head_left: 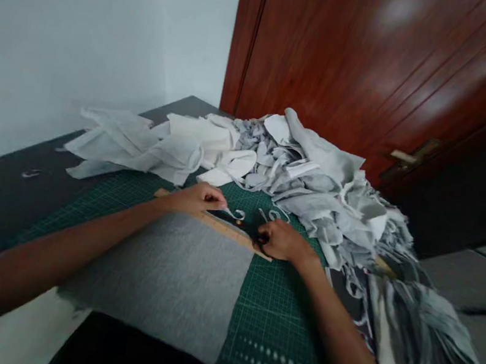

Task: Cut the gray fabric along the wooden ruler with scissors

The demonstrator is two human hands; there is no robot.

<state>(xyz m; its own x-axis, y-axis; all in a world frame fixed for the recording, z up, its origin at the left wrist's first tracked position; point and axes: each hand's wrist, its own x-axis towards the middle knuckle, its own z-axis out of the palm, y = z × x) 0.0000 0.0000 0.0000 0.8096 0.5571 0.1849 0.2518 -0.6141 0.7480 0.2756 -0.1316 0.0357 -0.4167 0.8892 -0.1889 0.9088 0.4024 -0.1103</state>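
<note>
A grey felt sheet lies on a green cutting mat. A wooden ruler runs along the sheet's far edge. My left hand is closed, its fingers pinching a thin pale strip of fabric just beyond the ruler. My right hand is closed on a pair of dark-handled scissors, whose blades lie along the ruler and point toward my left hand. Thin curled offcuts rest on the mat past the scissors.
A heap of white and grey fabric scraps fills the far side of the mat. Black-and-white striped cloth hangs off the right. A dark table extends left to a white wall. A brown wooden door stands behind.
</note>
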